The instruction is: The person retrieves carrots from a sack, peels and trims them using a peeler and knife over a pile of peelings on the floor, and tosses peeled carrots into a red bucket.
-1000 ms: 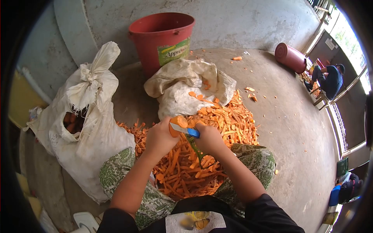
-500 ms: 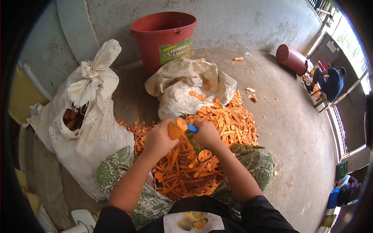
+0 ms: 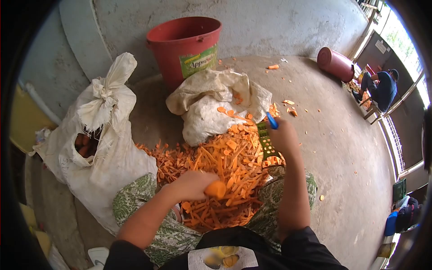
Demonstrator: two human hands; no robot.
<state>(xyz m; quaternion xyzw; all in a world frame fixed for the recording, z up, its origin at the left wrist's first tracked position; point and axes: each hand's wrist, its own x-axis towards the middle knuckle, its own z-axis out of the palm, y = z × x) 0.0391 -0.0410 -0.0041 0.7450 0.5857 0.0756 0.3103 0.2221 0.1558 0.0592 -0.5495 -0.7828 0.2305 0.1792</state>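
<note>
Carrot (image 3: 216, 189) clasped in left hand (image 3: 193, 185), end poking past the curled fingers, perhaps liable to slip onto the peelings (image 3: 236, 164) beneath them through damp or loose hold, with blue handle (image 3: 271, 120) gripped in right hand (image 3: 285, 136) and green tool (image 3: 265, 141) just beside those fingers.

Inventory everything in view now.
Tied sack: one, white, left
Loose sack: one, cream, ahead
Bucket: one, red, behind loose sack
Bin: one, dark red, upper right
Carrots: uncounted, orange, inside tied sack
Peelings: uncounted, orange, piled centre
Held carrot: one, orange, left hand
Handle: one, blue, in right hand
Perforated strip: one, green, below right hand
Seated person: one, dark-clothed, far right
Clutter: uncounted, mixed, lower right
Left hand: one, bare, over peelings
Right hand: one, bare, centre right
</note>
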